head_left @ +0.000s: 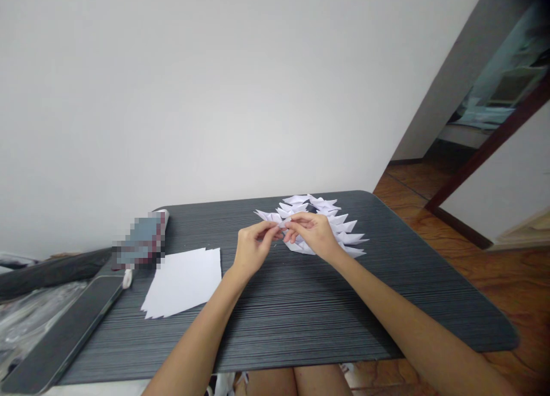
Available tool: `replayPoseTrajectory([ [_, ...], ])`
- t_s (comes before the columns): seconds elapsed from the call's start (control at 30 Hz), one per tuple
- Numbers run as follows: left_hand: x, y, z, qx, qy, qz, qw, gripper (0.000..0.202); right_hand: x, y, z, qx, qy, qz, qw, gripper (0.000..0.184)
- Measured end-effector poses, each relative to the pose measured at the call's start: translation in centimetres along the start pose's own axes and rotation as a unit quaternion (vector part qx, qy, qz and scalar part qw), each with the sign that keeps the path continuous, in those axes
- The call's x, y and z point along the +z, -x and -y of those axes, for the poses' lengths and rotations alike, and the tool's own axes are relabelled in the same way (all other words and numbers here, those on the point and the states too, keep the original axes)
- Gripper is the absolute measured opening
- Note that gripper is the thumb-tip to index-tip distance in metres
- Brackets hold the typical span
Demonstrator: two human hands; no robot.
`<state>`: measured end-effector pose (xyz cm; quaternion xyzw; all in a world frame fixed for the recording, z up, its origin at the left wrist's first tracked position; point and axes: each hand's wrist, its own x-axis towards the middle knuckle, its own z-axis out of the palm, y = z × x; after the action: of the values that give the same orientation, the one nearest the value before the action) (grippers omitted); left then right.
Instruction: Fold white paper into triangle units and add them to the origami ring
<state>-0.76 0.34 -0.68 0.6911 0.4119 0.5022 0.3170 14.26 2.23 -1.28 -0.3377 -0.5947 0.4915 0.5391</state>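
Above the middle of the dark table, my left hand (252, 246) and my right hand (317, 234) meet with fingertips pinched. Between them is a small piece of folded white paper (282, 224), mostly covered by the fingers. Just behind and to the right of it lie several pointed folded white paper shapes (350, 239), set out in rows; my right hand hides part of them. To the left of my left forearm rests a slightly fanned stack of white paper sheets (184, 281).
The dark, wood-grained table (301, 321) stands against a white wall (240, 98). A blurred-out object (141, 241) sits at its left edge, near a long grey panel (69, 333). An open doorway and wooden floor (429, 230) are on the right.
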Motion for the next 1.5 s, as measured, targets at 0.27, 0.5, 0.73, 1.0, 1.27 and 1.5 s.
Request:
replayPoseTrajectory([
  [0.27,0.3,-0.3,0.2,-0.065,0.112,0.008,0.992,0.019,0.0,0.2,0.1,-0.035,0.020,0.021,0.999,0.022],
  [0.5,0.0,-0.3,0.1,-0.045,0.078,0.029,0.995,0.015,0.0,0.5,0.4,-0.065,0.097,0.027,0.993,0.018],
  [0.73,-0.1,-0.6,-0.3,-0.067,0.103,0.047,0.991,0.014,-0.7,0.3,0.5,-0.104,0.166,0.032,0.980,0.012],
  [1.0,-0.1,-0.7,-0.3,-0.100,0.125,0.073,0.984,0.015,-1.7,0.0,1.6,-0.088,0.200,0.143,0.965,0.010],
  [1.27,-0.1,-0.6,-0.1,-0.116,0.117,0.116,0.980,0.015,-2.5,-0.2,2.5,-0.098,0.270,0.211,0.934,0.009],
  [1.5,0.2,-0.6,0.0,-0.111,0.113,0.090,0.983,0.015,-2.1,-0.1,1.7,-0.105,0.243,0.165,0.950,0.010],
])
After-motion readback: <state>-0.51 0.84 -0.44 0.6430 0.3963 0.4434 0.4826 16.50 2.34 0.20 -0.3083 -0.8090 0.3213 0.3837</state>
